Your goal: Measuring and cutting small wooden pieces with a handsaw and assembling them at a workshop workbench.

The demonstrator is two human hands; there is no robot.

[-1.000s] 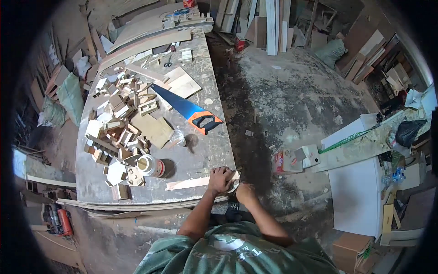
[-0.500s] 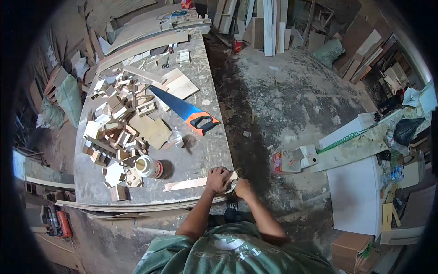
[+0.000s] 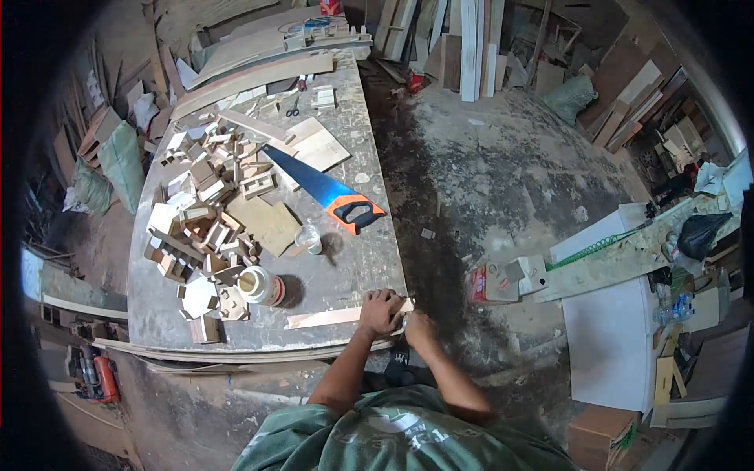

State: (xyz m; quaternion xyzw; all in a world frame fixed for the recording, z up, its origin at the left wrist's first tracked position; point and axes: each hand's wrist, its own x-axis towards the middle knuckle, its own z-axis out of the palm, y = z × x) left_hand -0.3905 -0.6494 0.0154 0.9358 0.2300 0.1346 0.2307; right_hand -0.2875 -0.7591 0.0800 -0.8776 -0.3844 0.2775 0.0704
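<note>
My left hand [image 3: 382, 312] presses on a pale wooden strip [image 3: 326, 317] at the near right corner of the workbench, its fingers bent over the strip. The strip lies flat, and its right end [image 3: 408, 304] sticks out past my fingers at the bench edge. Just beyond that edge, my right hand [image 3: 419, 328] is closed in a fist beside and below the strip's end. What it grips is hidden by the fingers. A handsaw [image 3: 326, 188] with an orange and black handle rests on the bench farther off.
On the bench [image 3: 345, 275] stand an open white tub [image 3: 259, 286] and a clear cup [image 3: 309, 239]. Many small wooden pieces [image 3: 208, 204] are heaped on the left. Flat boards [image 3: 318, 145] lie behind the saw. A box [image 3: 495, 281] stands to the right.
The view has shifted slightly. My right hand has moved a little nearer to me relative to the strip's end, while my left hand stays pressed on the strip.
</note>
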